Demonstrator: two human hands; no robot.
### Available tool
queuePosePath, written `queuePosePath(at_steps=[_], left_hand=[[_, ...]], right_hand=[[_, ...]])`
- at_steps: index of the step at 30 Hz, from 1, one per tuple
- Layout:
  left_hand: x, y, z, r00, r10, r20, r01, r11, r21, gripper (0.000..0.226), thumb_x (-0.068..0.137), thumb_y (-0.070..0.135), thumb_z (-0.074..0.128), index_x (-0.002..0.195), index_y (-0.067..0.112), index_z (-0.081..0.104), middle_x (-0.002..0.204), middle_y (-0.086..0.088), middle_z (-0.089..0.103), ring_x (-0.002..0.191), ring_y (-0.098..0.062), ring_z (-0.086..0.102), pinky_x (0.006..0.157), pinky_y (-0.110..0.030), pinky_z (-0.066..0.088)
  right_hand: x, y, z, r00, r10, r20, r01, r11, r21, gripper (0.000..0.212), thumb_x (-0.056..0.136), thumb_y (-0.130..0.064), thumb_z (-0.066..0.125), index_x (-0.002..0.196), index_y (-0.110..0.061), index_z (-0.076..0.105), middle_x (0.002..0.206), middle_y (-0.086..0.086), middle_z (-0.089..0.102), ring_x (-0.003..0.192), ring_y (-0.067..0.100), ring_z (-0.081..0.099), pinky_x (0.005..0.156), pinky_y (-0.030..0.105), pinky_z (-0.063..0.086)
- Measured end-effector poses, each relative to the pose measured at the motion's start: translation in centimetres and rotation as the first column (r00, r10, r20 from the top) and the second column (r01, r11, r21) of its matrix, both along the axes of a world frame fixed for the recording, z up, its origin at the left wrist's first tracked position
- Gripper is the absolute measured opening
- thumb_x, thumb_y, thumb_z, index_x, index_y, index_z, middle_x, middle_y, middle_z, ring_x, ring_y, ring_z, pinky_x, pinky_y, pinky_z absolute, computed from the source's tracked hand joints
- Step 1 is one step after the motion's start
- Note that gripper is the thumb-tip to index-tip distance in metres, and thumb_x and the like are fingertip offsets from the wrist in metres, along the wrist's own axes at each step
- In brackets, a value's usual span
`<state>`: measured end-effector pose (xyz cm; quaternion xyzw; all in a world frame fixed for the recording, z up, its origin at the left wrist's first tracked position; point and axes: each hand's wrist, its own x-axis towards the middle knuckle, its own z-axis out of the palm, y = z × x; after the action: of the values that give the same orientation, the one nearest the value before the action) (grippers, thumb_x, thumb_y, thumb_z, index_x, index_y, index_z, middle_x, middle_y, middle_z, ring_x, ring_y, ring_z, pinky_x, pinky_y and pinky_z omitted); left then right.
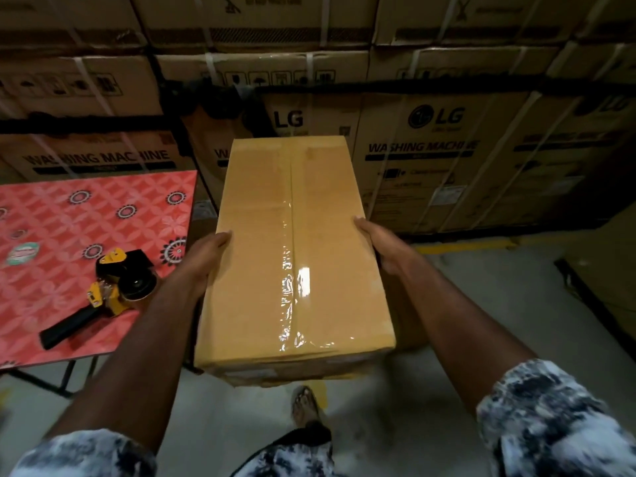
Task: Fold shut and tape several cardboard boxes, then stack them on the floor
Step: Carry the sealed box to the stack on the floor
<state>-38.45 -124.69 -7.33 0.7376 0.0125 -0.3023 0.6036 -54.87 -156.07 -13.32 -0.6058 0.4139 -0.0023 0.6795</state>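
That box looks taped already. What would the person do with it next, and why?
Probably lower the box to the floor: clear tape already covers its closed top seam, the left hand and right hand press its sides, and the tape dispenser lies aside on the table.

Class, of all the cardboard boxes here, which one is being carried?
The plain taped box, between left hand and right hand; stacked boxes behind show washing-machine lettering and straps.
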Motion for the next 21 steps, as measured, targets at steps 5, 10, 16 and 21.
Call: queuePosePath(at_steps=[5, 10, 16, 21], left_hand=[[2.7, -3.1, -2.4, 0.997, -0.025, -0.080, 0.026, 1.000, 0.006, 0.029, 0.101, 0.031, 0.054, 0.114, 0.009, 0.068, 0.087, -0.009, 0.074, 0.075, -0.023, 0.068, 0.076, -0.036, 0.054], [3.5, -5.2, -5.6, 0.990, -0.036, -0.139, 0.035, 0.999, -0.008, 0.030, 0.101, 0.032, 0.056, 0.119, 0.012, 0.067, 0.108, -0.014, 0.073, 0.094, -0.030, 0.069, 0.089, -0.045, 0.054], [2.7, -8.3, -9.4, 0.981, -0.056, -0.186, 0.049, 0.998, -0.047, 0.029, 0.104, 0.020, 0.052, 0.130, 0.011, 0.062, 0.121, -0.014, 0.070, 0.107, -0.032, 0.067, 0.096, -0.048, 0.052], [2.2, -10.5, -12.7, 0.984, -0.049, -0.170, 0.055, 0.998, 0.028, 0.032, 0.103, 0.018, 0.054, 0.133, 0.008, 0.060, 0.124, -0.016, 0.067, 0.114, -0.036, 0.063, 0.099, -0.052, 0.050]], right_hand=[[0.7, -2.8, -0.2, 1.000, 0.020, -0.022, -0.019, 0.999, 0.040, 0.117, 0.041, -0.091, 0.077, 0.140, -0.030, 0.059, 0.148, 0.002, 0.054, 0.138, 0.030, 0.048, 0.115, 0.059, 0.035], [1.2, -4.2, -0.6, 0.998, 0.025, -0.056, -0.020, 0.996, 0.090, 0.108, 0.051, -0.084, 0.075, 0.143, -0.031, 0.056, 0.146, -0.001, 0.056, 0.136, 0.028, 0.049, 0.116, 0.058, 0.035], [1.6, -6.7, -3.9, 0.993, 0.025, -0.118, -0.019, 0.999, 0.048, 0.057, 0.096, -0.059, 0.056, 0.138, -0.021, 0.059, 0.134, -0.001, 0.063, 0.120, 0.023, 0.059, 0.103, 0.045, 0.048], [1.2, -9.5, -6.2, 0.980, 0.121, -0.160, -0.131, 0.990, -0.055, 0.034, 0.106, -0.036, 0.050, 0.128, -0.012, 0.061, 0.110, 0.000, 0.065, 0.095, 0.014, 0.062, 0.068, 0.027, 0.048]])
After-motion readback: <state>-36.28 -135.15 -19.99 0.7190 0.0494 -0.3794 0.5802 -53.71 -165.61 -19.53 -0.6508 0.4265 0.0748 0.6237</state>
